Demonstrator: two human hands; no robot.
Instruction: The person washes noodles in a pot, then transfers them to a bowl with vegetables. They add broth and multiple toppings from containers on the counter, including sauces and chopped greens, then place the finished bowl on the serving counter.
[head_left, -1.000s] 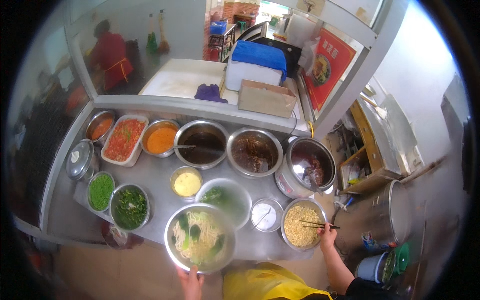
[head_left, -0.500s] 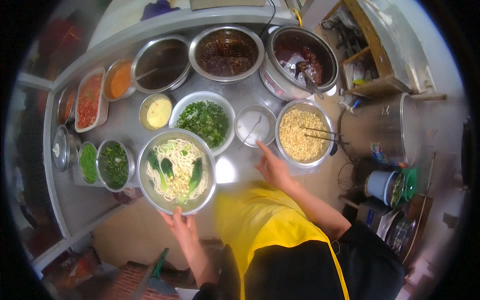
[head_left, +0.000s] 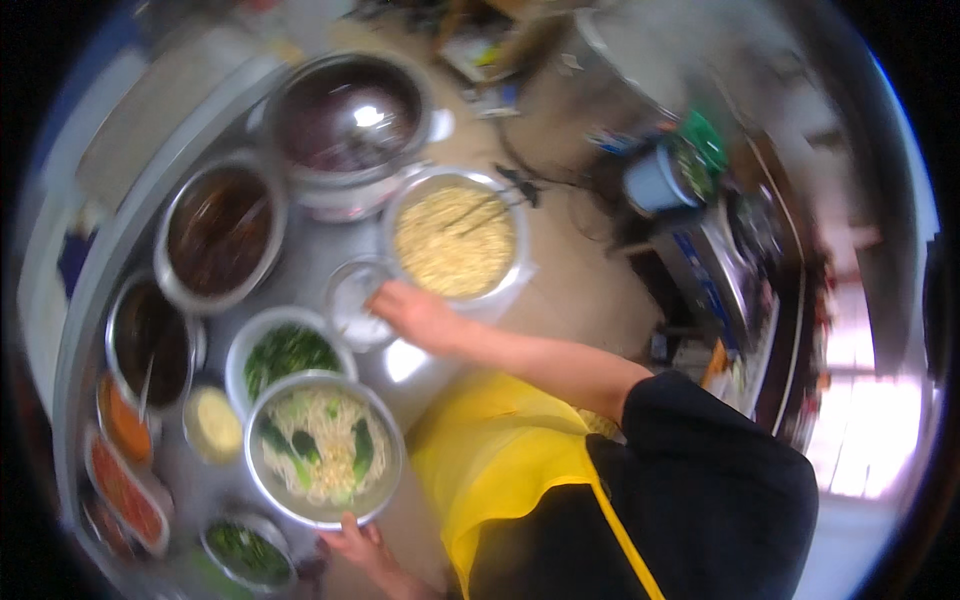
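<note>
My left hand [head_left: 358,545] grips the near rim of a round metal bowl [head_left: 395,478], holding it up. Inside are pale noodles [head_left: 325,470] with dark green leaves and chopped yellowish bits on top. My right hand [head_left: 412,315] is over the right side of a small metal bowl [head_left: 352,333] holding something white. Its fingers are bent down, but blur hides whether they grip anything. Just beyond the noodle bowl, partly covered by it, stands a white bowl [head_left: 240,345] of chopped greens [head_left: 290,358].
Several containers crowd the steel counter [head_left: 310,270]: a bowl of chopped yellowish bits [head_left: 455,245] with two thin rods, a round cooker [head_left: 350,115], a dark sauce bowl [head_left: 220,230], and a yellow paste bowl [head_left: 212,425]. Beyond the counter's right edge stand a blue bucket [head_left: 655,182] and a large metal pot [head_left: 600,80].
The view has swung to the right, so the counter appears turned and blurred. My right hand has come over the small bowl of white contents. My left hand still holds the noodle bowl.
</note>
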